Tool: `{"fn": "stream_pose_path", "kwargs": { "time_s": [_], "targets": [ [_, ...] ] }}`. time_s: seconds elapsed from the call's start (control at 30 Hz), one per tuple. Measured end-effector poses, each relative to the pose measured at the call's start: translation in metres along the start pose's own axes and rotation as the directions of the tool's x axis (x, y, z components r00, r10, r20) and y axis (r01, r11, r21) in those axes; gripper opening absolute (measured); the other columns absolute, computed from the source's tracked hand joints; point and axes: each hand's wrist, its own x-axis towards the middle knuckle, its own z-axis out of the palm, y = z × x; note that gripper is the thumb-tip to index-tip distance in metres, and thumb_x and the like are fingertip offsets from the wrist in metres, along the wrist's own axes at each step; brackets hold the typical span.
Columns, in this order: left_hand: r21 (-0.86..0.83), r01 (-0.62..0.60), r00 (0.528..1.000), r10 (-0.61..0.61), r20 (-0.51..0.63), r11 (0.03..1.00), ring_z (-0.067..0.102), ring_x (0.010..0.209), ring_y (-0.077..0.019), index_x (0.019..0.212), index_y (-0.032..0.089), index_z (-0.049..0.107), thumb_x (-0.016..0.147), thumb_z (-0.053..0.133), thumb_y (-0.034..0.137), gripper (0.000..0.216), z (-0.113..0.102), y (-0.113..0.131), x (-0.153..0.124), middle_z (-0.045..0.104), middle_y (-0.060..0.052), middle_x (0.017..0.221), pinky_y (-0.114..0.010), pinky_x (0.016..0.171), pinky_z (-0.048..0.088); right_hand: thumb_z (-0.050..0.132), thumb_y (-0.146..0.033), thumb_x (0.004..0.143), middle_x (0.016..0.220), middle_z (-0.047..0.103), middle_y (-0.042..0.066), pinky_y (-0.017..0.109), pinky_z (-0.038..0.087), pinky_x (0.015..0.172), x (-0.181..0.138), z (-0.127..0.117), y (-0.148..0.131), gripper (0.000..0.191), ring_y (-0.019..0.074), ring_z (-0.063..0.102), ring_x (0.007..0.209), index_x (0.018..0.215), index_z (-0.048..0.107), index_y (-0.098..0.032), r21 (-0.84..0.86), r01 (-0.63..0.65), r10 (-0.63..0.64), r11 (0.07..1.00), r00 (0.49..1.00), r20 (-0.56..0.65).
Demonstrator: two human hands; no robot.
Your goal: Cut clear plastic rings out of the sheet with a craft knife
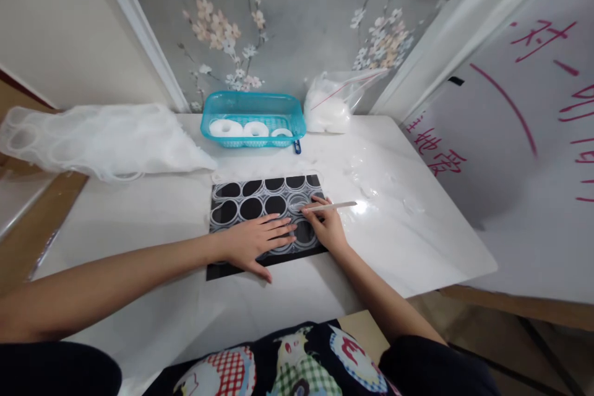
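Observation:
A black rectangular sheet point(226, 271) lies on the white table, overlaid by a clear film with rows of whitish circular outlines point(275, 206). My left hand point(260, 241) rests flat across the sheet's lower middle, fingers stretched out and slightly spread. At the sheet's right side, my right hand point(330, 229) grips a slim, pale, pen-like stick point(341, 205). Its rear end points right, and its working tip is too small to make out beside one of the circles. Loose whitish rims curl at the sheet's upper left.
Behind the sheet stands a blue plastic basket point(253, 99) holding several white rings point(226, 128). A small dark blue clip-like item point(297, 146) lies by it. To its right is a clear bag with white contents point(328, 112); perforated white sheeting point(106, 139) is piled left. A whiteboard point(524, 198) stands right.

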Motion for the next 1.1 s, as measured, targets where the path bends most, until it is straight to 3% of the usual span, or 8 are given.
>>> {"fn": "stream_pose_path", "kwargs": {
  "time_s": [0.23, 0.3, 0.37, 0.4, 0.47, 0.53, 0.77, 1.1],
  "targets": [
    [0.024, 0.011, 0.998, -0.012, 0.058, 1.0, 0.026, 0.15, -0.0388, 0.155, 0.011, 0.034, 0.079, 0.058, 0.08, 0.106, 0.002, -0.002, -0.001, 0.03, -0.021, 0.161, -0.054, 0.124, 0.012, 0.052, -0.014, 0.09, 0.09, 0.079, 0.003, 0.061, 0.014, 0.122, 0.028, -0.019, 0.002, 0.027, 0.03, 0.055, 0.131, 0.099, 0.073, -0.027, -0.319, 0.324, -0.316, 0.891, 0.946, 0.077],
    [0.034, 0.012, 0.998, -0.014, 0.069, 0.999, 0.024, 0.151, -0.0381, 0.156, 0.011, 0.032, 0.078, 0.06, 0.079, 0.108, 0.001, 0.0, -0.003, 0.03, -0.02, 0.162, -0.052, 0.125, 0.011, 0.048, -0.019, 0.091, 0.092, 0.078, 0.006, 0.063, 0.023, 0.117, 0.052, -0.041, 0.011, 0.026, 0.0297, 0.064, 0.115, 0.09, 0.073, -0.025, -0.325, 0.159, -0.25, 0.932, 0.932, -0.262],
    [0.042, 0.006, 0.998, -0.008, 0.065, 0.999, 0.025, 0.151, -0.0378, 0.156, 0.011, 0.033, 0.079, 0.059, 0.079, 0.106, -0.001, 0.002, -0.004, 0.031, -0.019, 0.162, -0.052, 0.125, 0.012, 0.039, -0.027, 0.097, 0.102, 0.076, 0.012, 0.06, 0.038, 0.108, 0.065, -0.058, 0.02, 0.035, 0.0298, 0.065, 0.108, 0.09, 0.072, -0.02, -0.184, -0.039, -0.089, 0.982, 0.766, -0.637],
    [0.048, 0.005, 0.998, -0.008, 0.057, 0.999, 0.027, 0.151, -0.0376, 0.155, 0.012, 0.035, 0.081, 0.058, 0.078, 0.102, -0.002, 0.003, -0.003, 0.033, -0.019, 0.161, -0.052, 0.124, 0.014, 0.042, -0.031, 0.096, 0.102, 0.076, 0.012, 0.06, 0.04, 0.106, 0.064, -0.062, 0.025, 0.033, 0.0309, 0.065, 0.109, 0.088, 0.072, -0.02, -0.127, -0.037, -0.051, 0.991, 0.779, -0.624],
    [0.066, 0.014, 1.0, -0.015, 0.02, 0.998, 0.032, 0.149, -0.0363, 0.153, 0.012, 0.04, 0.089, 0.052, 0.072, 0.089, -0.003, 0.007, 0.003, 0.039, -0.019, 0.158, -0.051, 0.124, 0.017, 0.052, -0.039, 0.092, 0.096, 0.078, 0.009, 0.06, 0.039, 0.108, 0.05, -0.06, 0.031, 0.028, 0.0333, 0.064, 0.115, 0.082, 0.073, -0.022, -0.028, -0.01, -0.002, 1.0, 0.92, -0.393],
    [0.083, 0.022, 1.0, -0.02, -0.023, 0.996, 0.036, 0.147, -0.0341, 0.149, 0.012, 0.044, 0.096, 0.045, 0.066, 0.076, -0.003, 0.009, 0.017, 0.045, -0.02, 0.154, -0.05, 0.124, 0.02, 0.056, -0.043, 0.091, 0.094, 0.079, 0.008, 0.057, 0.042, 0.107, 0.027, -0.047, 0.033, 0.028, 0.0334, 0.065, 0.116, 0.083, 0.075, -0.024, 0.051, -0.025, 0.034, 0.998, 0.982, -0.184],
    [0.109, -0.022, 1.0, 0.022, -0.001, 0.994, 0.035, 0.147, -0.0346, 0.148, 0.009, 0.046, 0.097, 0.045, 0.062, 0.074, 0.006, 0.001, 0.079, 0.044, -0.022, 0.154, -0.05, 0.121, 0.028, 0.055, -0.044, 0.091, 0.098, 0.08, 0.007, 0.057, 0.035, 0.115, 0.004, -0.027, 0.032, 0.029, 0.0331, 0.063, 0.124, 0.087, 0.077, -0.025, 0.054, -0.075, 0.082, 0.996, 0.988, -0.129],
    [0.088, -0.012, 1.0, 0.011, 0.015, 0.996, 0.035, 0.148, -0.0324, 0.152, 0.013, 0.04, 0.098, 0.041, 0.064, 0.075, 0.012, -0.001, 0.078, 0.042, -0.019, 0.157, -0.05, 0.124, 0.02, 0.054, -0.036, 0.094, 0.101, 0.08, 0.008, 0.056, 0.031, 0.117, 0.001, -0.028, 0.031, 0.026, 0.0313, 0.061, 0.126, 0.089, 0.077, -0.024, -0.008, -0.077, 0.075, 0.997, 0.992, -0.104]
  ]
}}
